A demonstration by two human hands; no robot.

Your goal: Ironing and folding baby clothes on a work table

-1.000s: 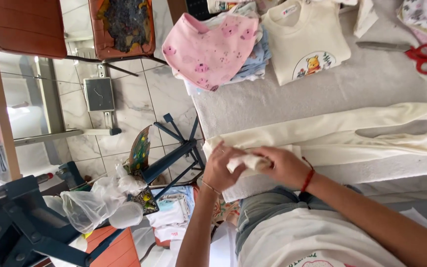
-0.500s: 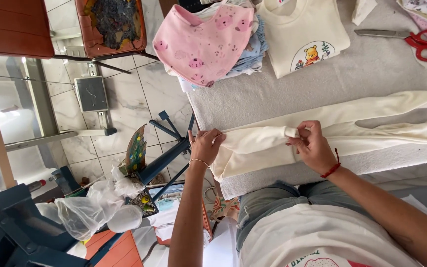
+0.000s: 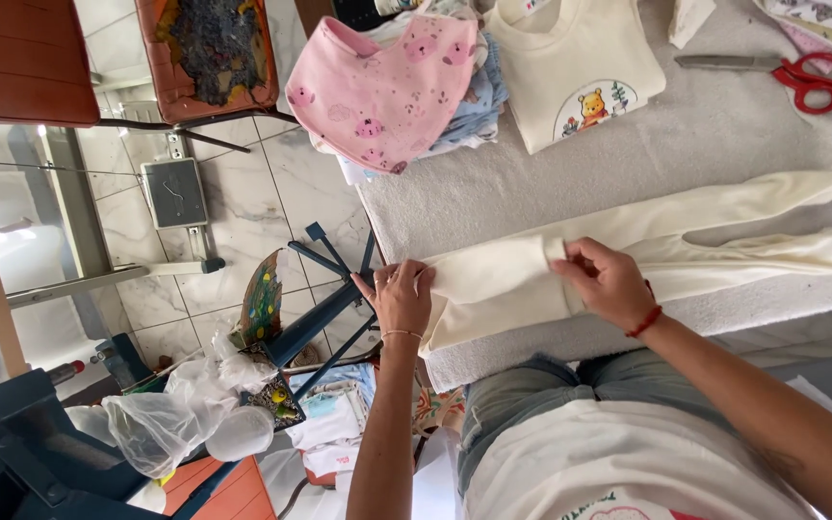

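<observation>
The cream footed leggings (image 3: 628, 250) lie flat across the grey padded tabletop (image 3: 570, 164), waist end toward the person, the two legs running away to the right of the right hand. The left hand (image 3: 402, 299) rests flat with its fingers together, pressing the waistband corner at the tabletop's edge. The right hand (image 3: 609, 281) pinches a fold of the same cloth between thumb and fingertips, just beside the point where the legs part.

To do this fold well, I judge that the left hand should keep the waist pinned while the right draws its fold over squarely, so that the edges meet and no crease is trapped beneath; a smoothing pass afterwards would help.

Beyond the hands, farther up the tabletop, there is one cream top with a bear print (image 3: 575, 67), one pink bib with small animal prints (image 3: 387, 91) lying on a stack of folded clothes (image 3: 479, 91) whose number I cannot count from here, and one pair of red-handled scissors (image 3: 772, 72) well apart to the right. Off the tabletop, to the left of the left hand, are one clear plastic bag (image 3: 175, 419) and one worn chair seat (image 3: 209, 48).
</observation>
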